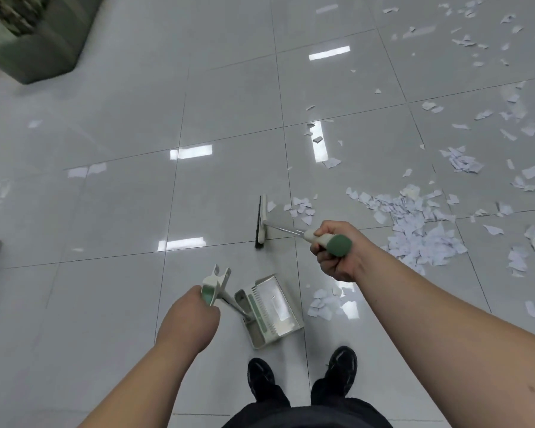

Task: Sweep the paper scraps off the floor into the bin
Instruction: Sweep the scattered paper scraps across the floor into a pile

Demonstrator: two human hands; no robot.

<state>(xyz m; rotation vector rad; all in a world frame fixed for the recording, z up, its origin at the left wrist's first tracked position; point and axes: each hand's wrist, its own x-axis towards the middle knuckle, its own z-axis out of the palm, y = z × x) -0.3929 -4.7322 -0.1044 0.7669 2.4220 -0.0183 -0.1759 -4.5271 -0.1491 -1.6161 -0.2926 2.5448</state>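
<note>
A broom [261, 222] is gripped at its green handle end by the right hand [334, 251]. The dustpan [269, 310] is held by its handle in the closed left hand [192, 316]. The main heap of paper scraps [414, 230] lies beyond and right of the dustpan, nearer the right hand, and a smaller cluster [325, 304] lies just beside its right edge. The broom head's long axis runs away from the person. A blurred dark shape [44, 41], far beyond and left of the dustpan and cut off by the frame, may be the bin.
</note>
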